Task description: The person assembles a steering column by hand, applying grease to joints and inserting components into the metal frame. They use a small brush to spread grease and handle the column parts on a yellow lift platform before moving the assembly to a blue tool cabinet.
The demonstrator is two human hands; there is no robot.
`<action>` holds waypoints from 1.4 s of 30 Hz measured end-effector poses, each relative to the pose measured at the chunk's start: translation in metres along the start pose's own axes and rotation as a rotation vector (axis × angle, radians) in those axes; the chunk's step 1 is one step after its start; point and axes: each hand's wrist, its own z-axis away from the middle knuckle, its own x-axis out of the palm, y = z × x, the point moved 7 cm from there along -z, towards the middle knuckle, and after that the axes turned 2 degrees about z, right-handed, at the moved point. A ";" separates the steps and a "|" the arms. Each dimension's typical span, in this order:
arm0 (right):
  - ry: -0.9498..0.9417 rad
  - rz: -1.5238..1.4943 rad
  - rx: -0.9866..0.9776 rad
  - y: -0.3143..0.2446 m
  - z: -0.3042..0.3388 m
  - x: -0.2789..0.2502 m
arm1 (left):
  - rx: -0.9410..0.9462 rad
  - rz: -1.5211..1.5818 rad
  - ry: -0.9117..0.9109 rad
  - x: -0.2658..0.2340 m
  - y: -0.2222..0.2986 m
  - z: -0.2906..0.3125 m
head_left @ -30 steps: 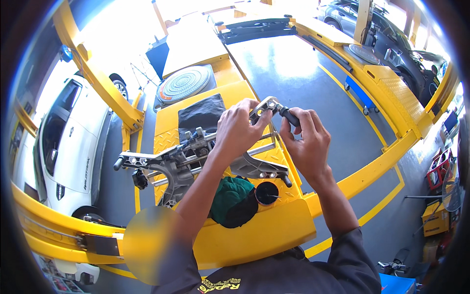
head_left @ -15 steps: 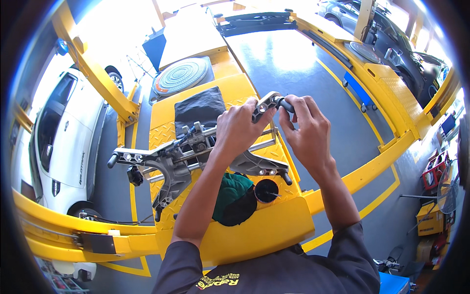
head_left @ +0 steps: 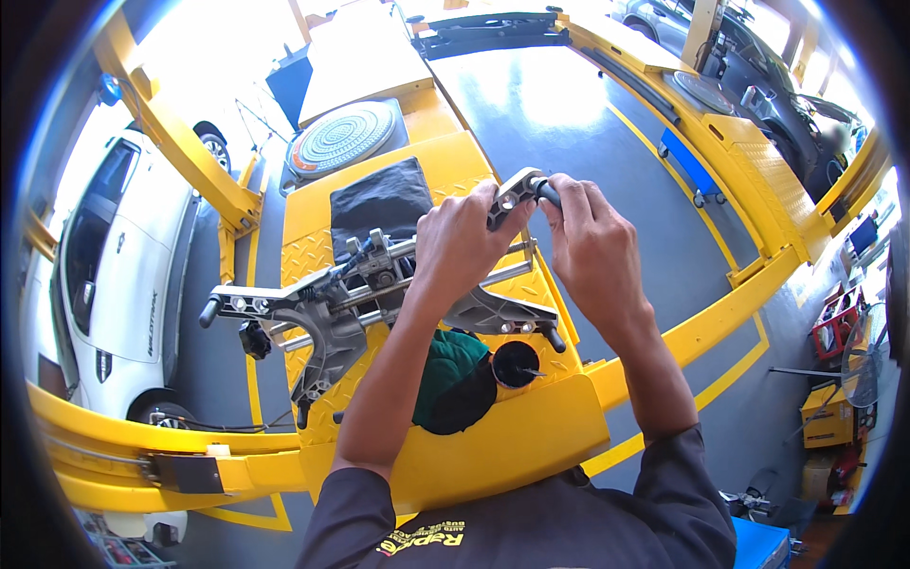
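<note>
1. The fingers (head_left: 493,211) of the left hand (head_left: 460,242) are being curled around the upper arm (head_left: 512,194) of a grey metal wheel clamp (head_left: 379,289), with the thumb pressed against the arm's near face. The fingers (head_left: 578,194) of the right hand (head_left: 592,251) are being closed in a pinch on the black knob (head_left: 547,190) at that arm's tip.
2. Key relation: the knob is lying at the far end of the arm, directly between the two hands, and is being touched by both. The right hand is the nearer one to the knob; the left is being used on the arm just beside it.
3. Long axis: the arm is running from the clamp's centre, low and to the left, up and to the right toward the knob. The clamp's remaining arms are being left spread across the surface, one reaching far left (head_left: 237,305).
4. Surface: the clamp is being supported on a yellow chequer-plate lift ramp (head_left: 531,436). A black cloth (head_left: 379,199) is lying beyond it, a round turnplate (head_left: 341,137) farther off, and a green cap (head_left: 445,365) nearer the body.
5. Room: a grey workshop floor (head_left: 588,123) is lying to the right, a white car (head_left: 114,284) to the left.
</note>
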 end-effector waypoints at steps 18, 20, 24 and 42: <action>-0.130 0.227 -0.109 -0.008 -0.021 0.009 | -0.029 0.094 -0.111 0.007 -0.011 -0.002; -0.169 0.239 -0.090 -0.005 -0.023 0.012 | -0.037 0.112 -0.097 0.005 -0.010 0.000; -0.231 0.285 -0.024 -0.002 -0.024 0.015 | 0.060 0.149 -0.051 0.005 -0.012 0.002; -0.260 0.362 -0.108 0.009 -0.025 0.026 | 0.046 0.264 -0.217 0.010 -0.016 -0.011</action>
